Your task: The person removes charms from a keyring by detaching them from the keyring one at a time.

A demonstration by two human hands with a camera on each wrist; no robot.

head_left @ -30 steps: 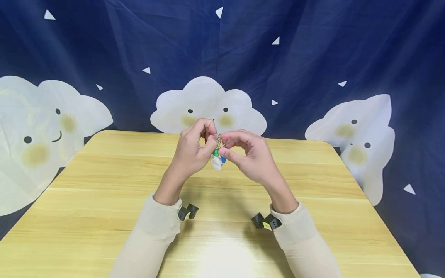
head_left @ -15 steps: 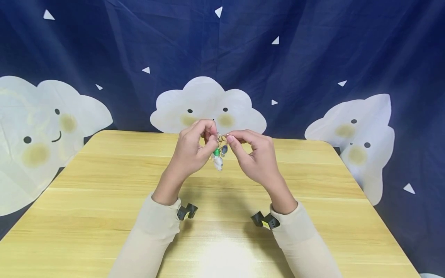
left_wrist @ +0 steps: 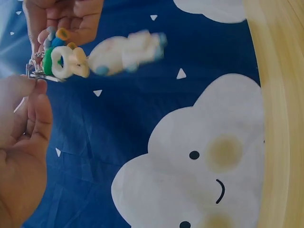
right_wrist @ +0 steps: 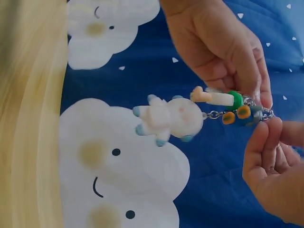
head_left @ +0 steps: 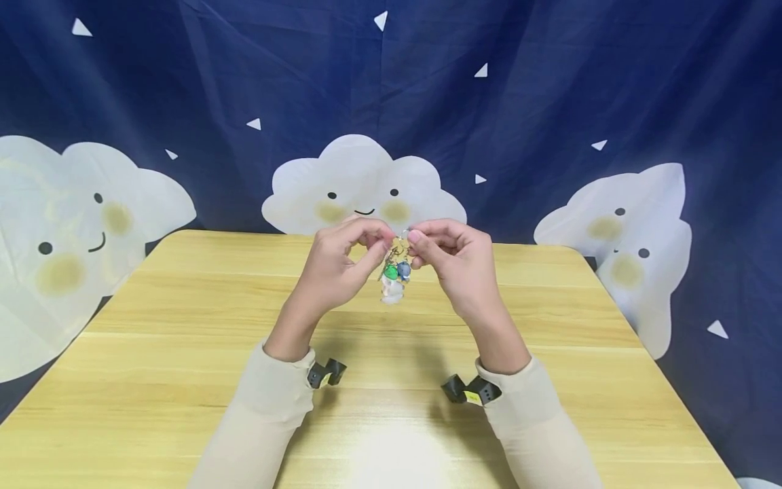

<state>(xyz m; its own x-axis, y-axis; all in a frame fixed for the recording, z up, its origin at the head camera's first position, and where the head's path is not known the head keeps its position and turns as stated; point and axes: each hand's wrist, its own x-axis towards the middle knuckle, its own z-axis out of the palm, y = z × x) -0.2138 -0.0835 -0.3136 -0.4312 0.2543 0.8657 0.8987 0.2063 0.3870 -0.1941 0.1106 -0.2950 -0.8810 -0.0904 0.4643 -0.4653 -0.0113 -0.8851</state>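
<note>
A bunch of keychain charms hangs between the two hands above the table. Its metal ring (head_left: 402, 233) is at the top, pinched by the left hand (head_left: 339, 265) on one side and by the right hand (head_left: 463, 265) on the other. Lowest dangles a white figure charm (right_wrist: 166, 116) with light-blue feet, blurred in the left wrist view. Above it are a green-and-white charm (left_wrist: 61, 61) with a beige end and a blue charm (right_wrist: 256, 114) with orange feet. Fingertips partly hide the ring and short chains.
The light wooden table (head_left: 391, 373) lies below the hands. Behind it hangs a dark blue cloth (head_left: 293, 75) with white clouds and small triangles. A black wrist camera (head_left: 326, 373) sits on the left sleeve and another camera (head_left: 470, 390) on the right.
Both hands have shifted slightly right with the charms. Right fingertips have gone from the blue charm up to the ring. The blue charm has turned and hangs beside the green one.
</note>
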